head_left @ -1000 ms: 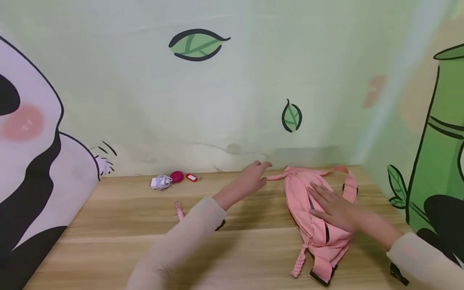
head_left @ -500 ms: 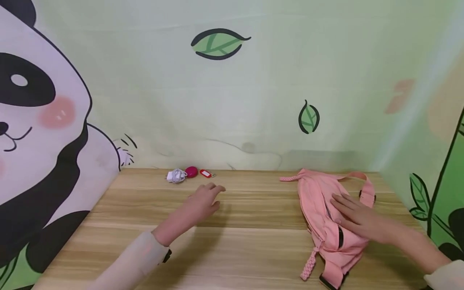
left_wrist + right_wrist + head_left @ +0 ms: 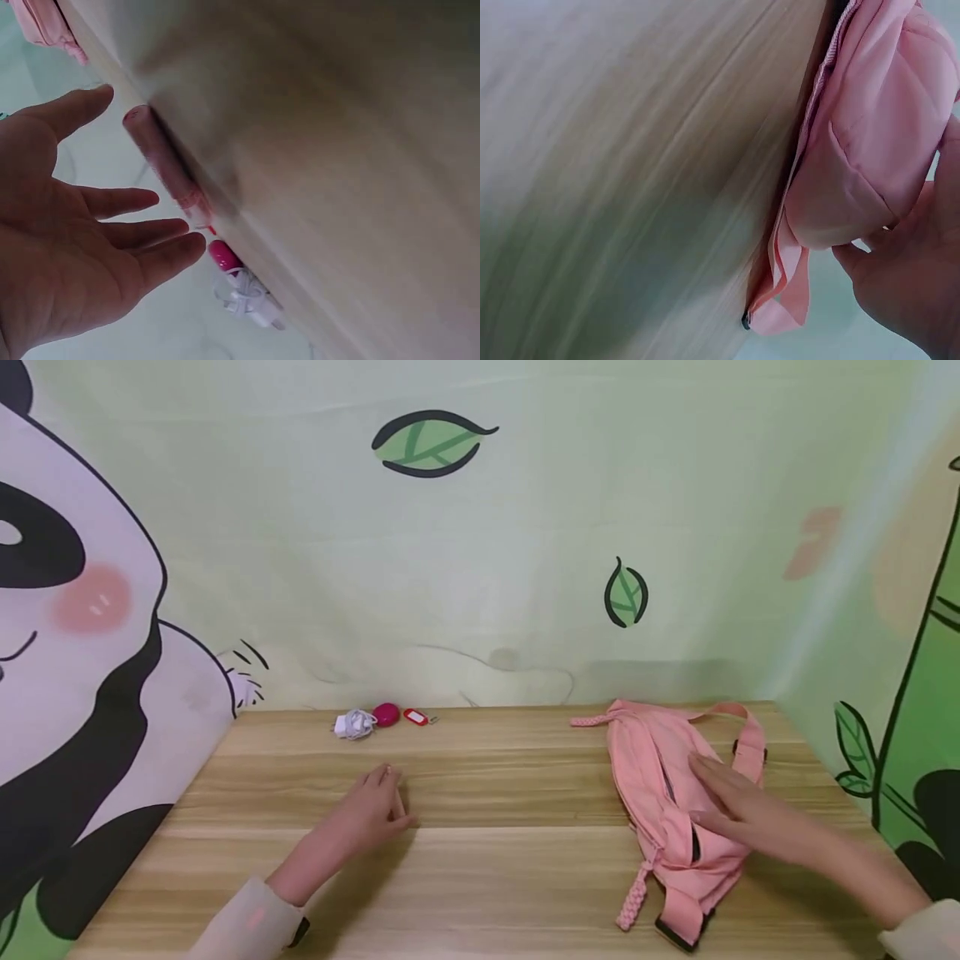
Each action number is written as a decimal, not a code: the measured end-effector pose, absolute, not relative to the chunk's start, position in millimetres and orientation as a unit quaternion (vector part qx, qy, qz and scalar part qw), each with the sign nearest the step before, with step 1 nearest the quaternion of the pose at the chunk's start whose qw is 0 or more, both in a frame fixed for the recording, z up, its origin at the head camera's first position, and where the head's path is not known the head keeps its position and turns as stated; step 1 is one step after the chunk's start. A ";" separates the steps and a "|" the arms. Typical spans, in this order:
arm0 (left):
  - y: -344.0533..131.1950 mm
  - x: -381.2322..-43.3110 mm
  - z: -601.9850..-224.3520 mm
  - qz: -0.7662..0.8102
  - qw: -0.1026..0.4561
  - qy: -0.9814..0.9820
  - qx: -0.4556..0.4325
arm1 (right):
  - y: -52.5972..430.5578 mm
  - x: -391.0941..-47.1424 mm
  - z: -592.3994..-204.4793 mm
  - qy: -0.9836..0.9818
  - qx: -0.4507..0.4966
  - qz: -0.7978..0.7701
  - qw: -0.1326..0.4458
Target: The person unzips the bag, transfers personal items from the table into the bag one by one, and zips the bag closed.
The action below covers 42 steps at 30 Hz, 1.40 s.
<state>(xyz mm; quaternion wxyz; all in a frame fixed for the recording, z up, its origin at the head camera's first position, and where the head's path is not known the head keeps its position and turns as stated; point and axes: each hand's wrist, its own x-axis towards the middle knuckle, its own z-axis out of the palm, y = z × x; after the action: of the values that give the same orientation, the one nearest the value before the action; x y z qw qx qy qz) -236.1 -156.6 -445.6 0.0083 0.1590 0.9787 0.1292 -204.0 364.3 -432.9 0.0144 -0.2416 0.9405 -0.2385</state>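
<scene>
My left hand [image 3: 363,814] is low over the left part of the table, its fingers loosely spread. In the left wrist view, a slim pink tube [image 3: 166,161] with a clear end lies just beyond those fingers, not gripped; in the head view the hand hides it. At the right lies a pink sling bag [image 3: 641,777] with black zips, braided pulls and a strap. My right hand [image 3: 738,806] rests on its right side with fairly straight fingers. From the right wrist, the same hand [image 3: 911,292] touches the bag's rounded side.
Along the table's back edge sit a white charger with a coiled cable [image 3: 354,724], a dark pink round item [image 3: 386,714] and a red key tag [image 3: 416,717]. Behind the wooden table [image 3: 495,877] hangs a printed backdrop [image 3: 525,527].
My left hand has moved left, away from the bag's upper pull and down over the pink tube. The right hand stays at the bag, its fingers tilting up slightly. The head view has shifted.
</scene>
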 end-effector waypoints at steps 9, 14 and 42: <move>-159.3 -235.3 -453.6 0.147 -0.014 0.971 0.189 | 359.8 -209.8 -444.4 0.947 -0.247 -0.198 -0.059; -156.7 -234.7 -453.2 0.141 -0.032 0.969 0.200 | 358.2 -209.5 -443.2 0.948 -0.229 -0.202 -0.090; -145.4 -241.2 -442.0 0.189 -0.059 0.961 0.195 | 364.4 -211.2 -404.4 0.955 -0.194 -0.180 -0.130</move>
<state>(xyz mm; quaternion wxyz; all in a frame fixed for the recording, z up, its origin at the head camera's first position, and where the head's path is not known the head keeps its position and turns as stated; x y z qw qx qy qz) -241.2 -145.4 -442.0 -0.0590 0.1948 0.9607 0.1890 -211.2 364.4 -404.4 -0.1302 -0.1943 0.9554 -0.1800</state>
